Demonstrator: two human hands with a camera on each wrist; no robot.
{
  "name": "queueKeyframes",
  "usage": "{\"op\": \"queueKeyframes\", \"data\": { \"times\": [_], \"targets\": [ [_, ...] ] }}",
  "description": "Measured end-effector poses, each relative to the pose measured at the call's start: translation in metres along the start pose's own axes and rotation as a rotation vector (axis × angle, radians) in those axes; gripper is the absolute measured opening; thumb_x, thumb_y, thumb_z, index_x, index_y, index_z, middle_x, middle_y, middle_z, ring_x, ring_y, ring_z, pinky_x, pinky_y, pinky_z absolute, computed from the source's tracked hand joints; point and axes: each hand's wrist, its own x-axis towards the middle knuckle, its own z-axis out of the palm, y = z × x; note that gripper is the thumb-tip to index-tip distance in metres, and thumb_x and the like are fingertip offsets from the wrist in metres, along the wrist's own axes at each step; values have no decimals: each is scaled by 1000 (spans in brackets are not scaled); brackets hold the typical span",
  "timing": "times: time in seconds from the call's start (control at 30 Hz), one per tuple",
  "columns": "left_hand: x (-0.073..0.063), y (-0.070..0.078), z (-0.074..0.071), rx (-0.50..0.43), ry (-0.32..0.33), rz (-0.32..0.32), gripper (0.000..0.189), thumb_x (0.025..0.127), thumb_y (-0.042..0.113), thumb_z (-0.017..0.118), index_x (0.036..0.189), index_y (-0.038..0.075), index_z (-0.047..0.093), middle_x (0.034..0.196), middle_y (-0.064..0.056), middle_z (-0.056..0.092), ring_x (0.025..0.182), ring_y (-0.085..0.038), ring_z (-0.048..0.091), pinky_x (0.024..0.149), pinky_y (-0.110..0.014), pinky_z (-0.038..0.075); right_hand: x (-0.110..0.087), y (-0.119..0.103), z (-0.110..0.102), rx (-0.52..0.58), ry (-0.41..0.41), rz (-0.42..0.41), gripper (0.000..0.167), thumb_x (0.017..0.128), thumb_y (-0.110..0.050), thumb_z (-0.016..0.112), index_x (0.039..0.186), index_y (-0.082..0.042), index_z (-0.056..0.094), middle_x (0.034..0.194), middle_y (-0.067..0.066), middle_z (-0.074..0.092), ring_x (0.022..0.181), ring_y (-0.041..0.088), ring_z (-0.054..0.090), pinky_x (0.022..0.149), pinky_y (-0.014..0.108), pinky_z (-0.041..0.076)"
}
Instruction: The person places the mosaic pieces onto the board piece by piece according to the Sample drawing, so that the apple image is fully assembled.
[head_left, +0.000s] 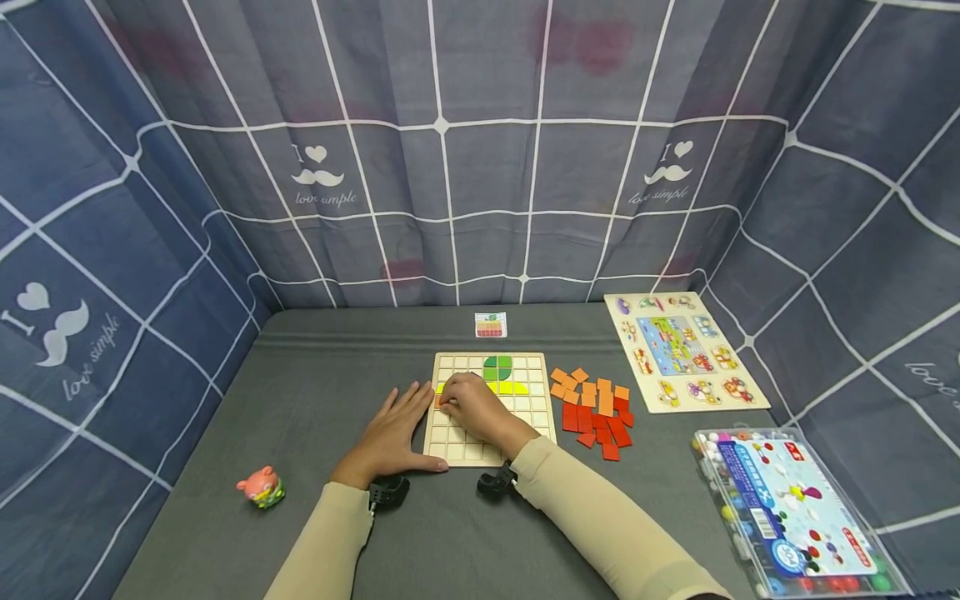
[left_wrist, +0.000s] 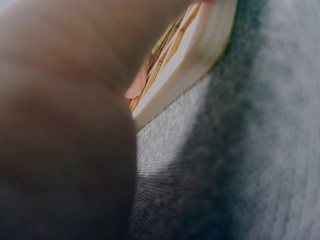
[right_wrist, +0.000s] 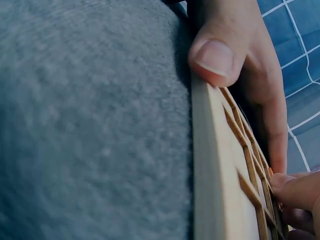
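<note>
Grid board (head_left: 491, 457) lies flat mid-worktop (head_left: 322, 358), edges roughly square to the worktop's far edge; looks about square, so long axis unclear. Wide room on its left, out to the pig toy (head_left: 261, 487); narrow gap on its right before the loose orange pieces (head_left: 605, 403) and red pieces (head_left: 619, 432). Board cells hold green pieces (head_left: 498, 367) toward the far edge, a yellow piece (head_left: 513, 388) nearer. Right hand (head_left: 480, 408) pinches an orange piece (head_left: 438, 402) at the board's left side. Left hand (head_left: 392, 437) spread and relaxed, thumb at the near left corner. Card (head_left: 491, 325) near worktop's far edge; picture puzzle (head_left: 630, 367) at far right corner, angled. Clear box (head_left: 802, 500) along right edge, coloured balls inside.
</note>
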Motion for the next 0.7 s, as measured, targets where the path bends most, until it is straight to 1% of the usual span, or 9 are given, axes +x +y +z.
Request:
{"op": "queueKeyframes", "data": {
  "times": [0.13, 0.2, 0.3, 0.37, 0.43, 0.5, 0.57, 0.67, 0.7],
  "targets": [
    [0, 1, 1, 7, -4, -5, 136, 72, 88, 72, 167, 4, 25, 172, -13, 22, 158, -33, 18, 125, -59, 7, -4, 1, 0, -7, -3, 12, 5, 96, -9, 80, 100, -9, 83, 107, 2, 70, 102, 18, 65, 94, 31, 54],
    [-1, 2, -1, 6, -9, -8, 136, 72, 88, 72, 168, 4, 25, 173, -12, 21, 158, -32, 17, 125, -58, 6, -8, 1, -2, -3, 10, 22, 6, 98, -12, 78, 101, -9, 83, 111, 3, 69, 105, 20, 64, 96, 33, 53],
    [-1, 2, 0, 6, -11, -9, 136, 72, 90, 70, 168, 5, 24, 173, -11, 21, 158, -31, 17, 125, -57, 6, -17, 5, -11, 18, 37, 50, 8, 99, -13, 78, 103, -9, 82, 114, 4, 68, 109, 22, 63, 100, 36, 52],
    [-1, 2, 0, 2, -11, -14, 136, 71, 90, 70, 168, 6, 25, 173, -10, 21, 158, -31, 17, 125, -57, 7, -25, 12, -20, 36, 68, 65, 8, 99, -12, 78, 103, -7, 81, 114, 5, 68, 110, 23, 64, 99, 38, 52],
    [-1, 3, 0, -1, -13, -24, 137, 71, 90, 70, 168, 6, 24, 173, -10, 21, 158, -31, 16, 126, -56, 6, -34, 21, -31, 36, 99, 91, 7, 98, -10, 78, 103, -5, 81, 114, 6, 69, 110, 25, 64, 102, 41, 51],
    [-1, 3, -1, 0, -20, -35, 138, 70, 91, 70, 168, 7, 23, 173, -9, 20, 159, -30, 15, 126, -55, 5, -45, 34, -42, 15, 128, 130, 7, 97, -9, 78, 102, -5, 81, 113, 7, 70, 110, 28, 64, 101, 44, 51],
    [-2, 3, -1, -1, -25, -43, 138, 69, 91, 70, 169, 7, 23, 173, -9, 20, 159, -29, 14, 126, -55, 4, -57, 50, -54, -14, 155, 179, 6, 97, -7, 77, 102, -4, 81, 113, 8, 70, 108, 30, 63, 99, 45, 50],
    [-1, 3, -1, -1, -28, -45, 139, 69, 91, 71, 168, 7, 23, 173, -9, 20, 159, -29, 14, 126, -54, 4, -78, 74, -74, -51, 192, 253, 7, 97, -5, 76, 102, -4, 80, 111, 10, 70, 102, 31, 61, 90, 46, 51],
    [-1, 3, -1, 1, -29, -46, 139, 69, 91, 71, 169, 7, 23, 173, -9, 19, 159, -29, 14, 126, -54, 4, -85, 82, -80, -59, 205, 276, 8, 97, -5, 76, 103, -3, 80, 111, 11, 70, 101, 32, 61, 90, 47, 50]
  ]
}}
